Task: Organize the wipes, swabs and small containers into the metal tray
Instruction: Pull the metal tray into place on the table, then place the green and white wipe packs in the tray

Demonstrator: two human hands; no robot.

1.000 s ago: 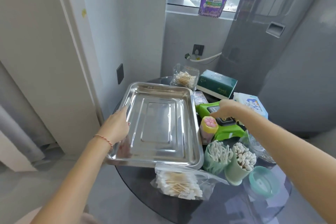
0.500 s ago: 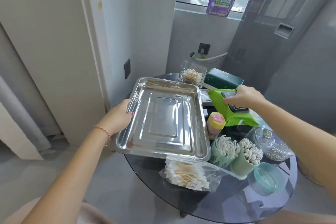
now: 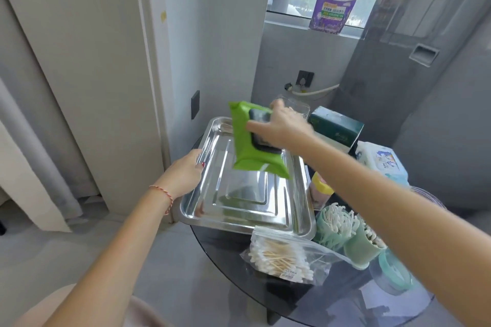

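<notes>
Green wipes pack is tilted above the shiny metal tray; bagged swabs and two swab cups sit just beside it.

The metal tray floor lies open beneath the held green wipes pack; swab cups crowd its right rim.

Only stuff I can actually read is on the purple refill pouch up on the window sill, big red "立白" on white plus "150" near the yellow top, and every other label, like the white wipes pack, is too blurry.
</notes>
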